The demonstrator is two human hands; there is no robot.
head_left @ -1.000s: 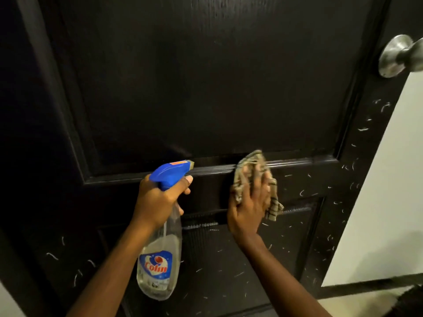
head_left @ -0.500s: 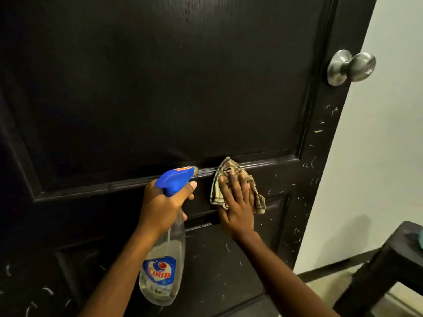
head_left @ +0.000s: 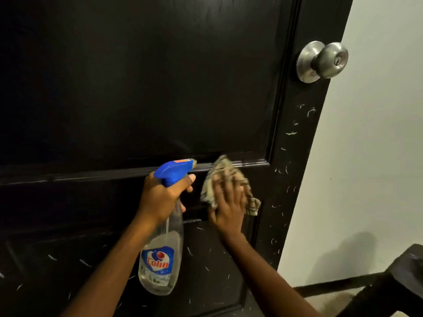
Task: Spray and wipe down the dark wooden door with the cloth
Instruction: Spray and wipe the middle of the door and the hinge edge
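The dark wooden door fills most of the head view, with small white scratch marks on its lower part and right stile. My left hand grips the neck of a clear spray bottle with a blue trigger head and a "Colin" label, nozzle pointing right at the door's middle rail. Just right of it, my right hand presses a checked beige cloth flat against the rail with spread fingers; hand and cloth are motion-blurred.
A silver round door knob sticks out at the door's right edge. A white wall lies beyond the edge, with a dark baseboard. A dark piece of furniture stands at the bottom right corner.
My right hand with the cloth has slid along the middle rail, staying pressed to the door. The view shifted, moving the knob left. My left hand still holds the bottle beside it.
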